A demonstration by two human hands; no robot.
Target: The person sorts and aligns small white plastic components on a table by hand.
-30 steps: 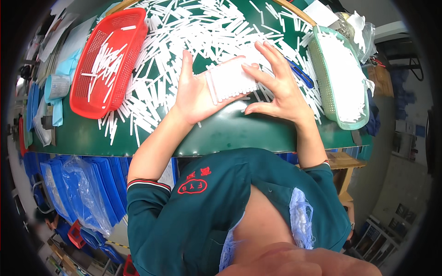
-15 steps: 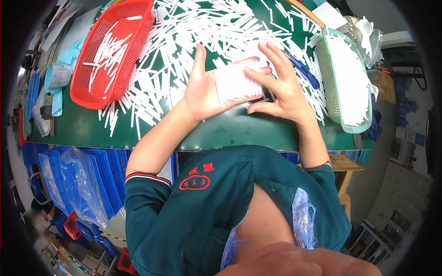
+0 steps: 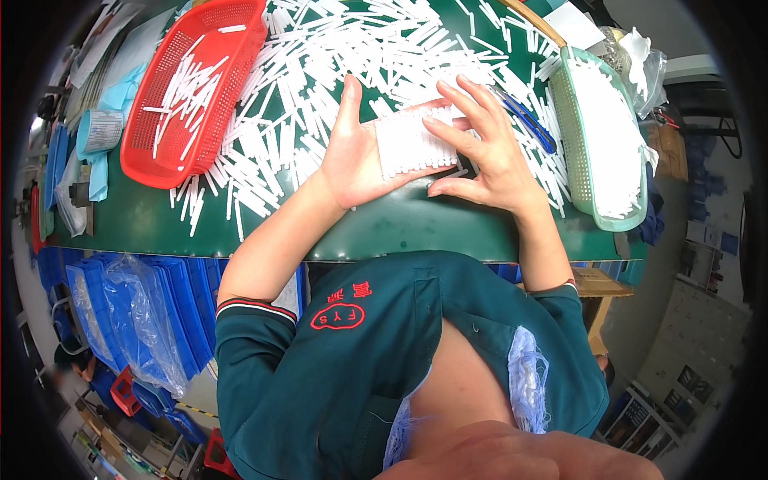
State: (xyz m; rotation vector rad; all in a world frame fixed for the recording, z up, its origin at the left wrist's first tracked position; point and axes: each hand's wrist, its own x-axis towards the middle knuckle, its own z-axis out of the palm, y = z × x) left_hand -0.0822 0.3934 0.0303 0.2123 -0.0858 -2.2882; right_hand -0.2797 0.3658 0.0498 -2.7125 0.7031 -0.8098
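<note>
A neat row of short white sticks (image 3: 414,144) lies side by side across the palm and fingers of my left hand (image 3: 350,164). That hand is held flat, palm up, its thumb raised away from the sticks. From the right, my right hand (image 3: 490,152) reaches over with fingers spread and gently curved. Its index fingertip is at the right part of the row; whether it touches is hard to tell. Beyond both hands a big heap of loose white sticks (image 3: 344,48) spreads over the green table (image 3: 384,232).
At the left a red perforated basket (image 3: 136,164) holds some loose sticks. On the right, a pale green basket (image 3: 574,140) is filled with white sticks. A blue pen-like tool (image 3: 528,120) lies beside my right hand. Blue bins (image 3: 172,308) stand below the table's left edge.
My right hand's fingers have shifted slightly left and down over the row. My left hand and the sticks on it stay nearly in place.
</note>
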